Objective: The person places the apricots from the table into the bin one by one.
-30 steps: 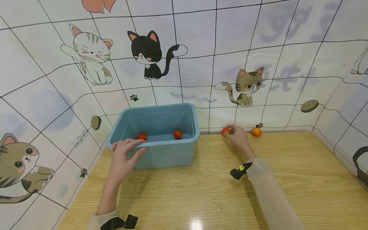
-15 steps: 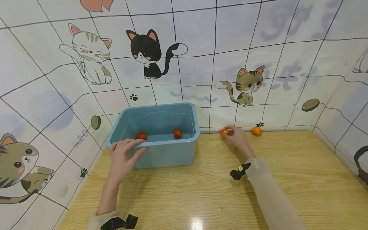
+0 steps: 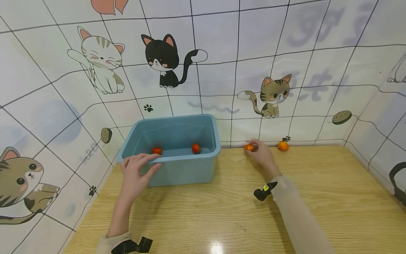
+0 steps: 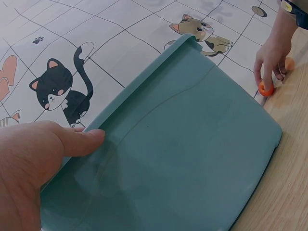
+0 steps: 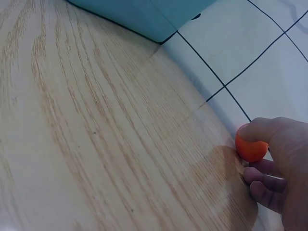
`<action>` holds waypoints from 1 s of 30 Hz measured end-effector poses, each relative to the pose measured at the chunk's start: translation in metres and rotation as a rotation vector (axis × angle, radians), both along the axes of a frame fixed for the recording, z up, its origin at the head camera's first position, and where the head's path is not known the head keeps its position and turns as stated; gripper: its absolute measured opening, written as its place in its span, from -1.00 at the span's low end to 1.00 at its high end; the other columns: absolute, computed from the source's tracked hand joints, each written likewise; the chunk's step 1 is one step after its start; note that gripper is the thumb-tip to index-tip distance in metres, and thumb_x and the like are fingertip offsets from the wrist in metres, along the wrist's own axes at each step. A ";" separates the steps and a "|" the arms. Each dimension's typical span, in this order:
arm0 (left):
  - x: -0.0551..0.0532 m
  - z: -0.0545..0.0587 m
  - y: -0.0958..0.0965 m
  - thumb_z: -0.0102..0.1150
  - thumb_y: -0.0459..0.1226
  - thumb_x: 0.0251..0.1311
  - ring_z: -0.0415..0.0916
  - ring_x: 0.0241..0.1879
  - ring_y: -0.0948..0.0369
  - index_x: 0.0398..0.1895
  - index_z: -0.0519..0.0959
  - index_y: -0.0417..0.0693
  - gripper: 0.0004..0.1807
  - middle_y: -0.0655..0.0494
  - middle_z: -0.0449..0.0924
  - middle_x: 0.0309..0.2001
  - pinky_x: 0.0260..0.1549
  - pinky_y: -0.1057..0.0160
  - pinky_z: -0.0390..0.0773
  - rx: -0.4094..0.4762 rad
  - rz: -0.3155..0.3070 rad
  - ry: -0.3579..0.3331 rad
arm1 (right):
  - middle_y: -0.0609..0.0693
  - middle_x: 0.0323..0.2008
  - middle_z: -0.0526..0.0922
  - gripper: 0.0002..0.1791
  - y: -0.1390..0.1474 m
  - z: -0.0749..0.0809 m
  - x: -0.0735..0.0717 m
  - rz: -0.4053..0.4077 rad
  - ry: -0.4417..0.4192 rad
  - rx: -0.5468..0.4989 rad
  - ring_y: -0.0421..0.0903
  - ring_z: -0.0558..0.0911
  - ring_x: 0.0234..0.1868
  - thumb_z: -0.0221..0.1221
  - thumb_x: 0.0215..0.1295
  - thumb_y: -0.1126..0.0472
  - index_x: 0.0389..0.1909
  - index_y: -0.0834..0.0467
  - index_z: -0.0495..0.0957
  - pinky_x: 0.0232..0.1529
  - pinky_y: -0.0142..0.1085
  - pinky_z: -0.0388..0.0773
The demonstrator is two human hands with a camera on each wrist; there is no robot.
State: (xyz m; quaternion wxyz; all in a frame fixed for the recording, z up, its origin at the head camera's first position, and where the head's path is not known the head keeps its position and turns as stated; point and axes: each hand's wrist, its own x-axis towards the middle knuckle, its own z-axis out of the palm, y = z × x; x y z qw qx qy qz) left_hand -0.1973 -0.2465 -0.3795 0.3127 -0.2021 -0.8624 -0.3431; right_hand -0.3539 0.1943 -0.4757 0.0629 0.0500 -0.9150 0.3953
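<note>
A blue-grey plastic bin (image 3: 182, 173) stands on the wooden table against the wall. My left hand (image 3: 136, 174) grips its near rim, thumb outside and fingers over the edge; the thumb lies along the rim in the left wrist view. Inside the bin are two small orange-red fruits, one fruit (image 3: 157, 151) at the left and another fruit (image 3: 196, 148) at the right. Beyond the bin's right side, my right hand (image 3: 262, 155) pinches a small round orange fruit (image 5: 251, 145) between thumb and fingers, low at the table's back edge. The fingers partly cover it.
Another orange fruit (image 3: 283, 146) lies by the wall, just right of my right hand. The wall (image 3: 222, 81) with printed cats rises directly behind the table (image 3: 203, 211). A dark curved object (image 3: 399, 180) shows at the far right edge.
My right hand and the fruit in its fingers have shifted slightly toward me, and the fruit appears turned a little. My left hand and the bin have stayed put.
</note>
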 end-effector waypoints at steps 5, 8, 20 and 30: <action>0.000 0.000 0.000 0.45 -0.42 0.10 0.42 -0.02 0.00 -0.03 0.73 -0.11 -0.68 -0.02 0.66 -0.14 0.09 -0.15 -0.04 0.002 -0.003 0.002 | 0.37 0.11 0.56 -0.51 -0.001 -0.002 0.003 -0.011 0.003 -0.035 0.22 0.54 0.02 0.28 0.37 0.16 0.22 0.30 0.44 0.06 0.03 0.46; 0.000 0.000 0.000 0.45 -0.42 0.10 0.41 -0.02 0.00 -0.03 0.73 -0.11 -0.67 -0.02 0.66 -0.14 0.10 -0.15 -0.05 0.003 -0.003 0.004 | 0.37 0.09 0.57 -0.49 -0.001 -0.001 0.004 -0.023 0.008 -0.052 0.23 0.56 0.02 0.28 0.37 0.17 0.23 0.31 0.44 -0.01 -0.03 0.49; 0.000 -0.001 0.000 0.46 -0.42 0.09 0.44 -0.04 0.00 -0.04 0.73 -0.11 -0.67 0.00 0.67 -0.16 0.07 -0.14 -0.04 0.006 -0.013 0.019 | 0.38 0.14 0.53 -0.51 -0.007 0.002 0.011 -0.038 0.014 -0.144 0.12 0.59 -0.17 0.26 0.40 0.14 0.25 0.26 0.44 -0.36 -0.33 0.50; -0.001 -0.002 0.000 0.45 -0.43 0.09 0.41 -0.05 0.05 -0.04 0.73 -0.08 -0.67 0.03 0.66 -0.16 0.07 -0.13 -0.04 0.009 -0.014 0.023 | 0.32 0.05 0.60 -0.54 -0.025 0.012 0.023 -0.044 0.162 -0.277 0.01 0.60 -0.36 0.34 0.33 0.17 0.18 0.24 0.52 -0.40 -0.41 0.49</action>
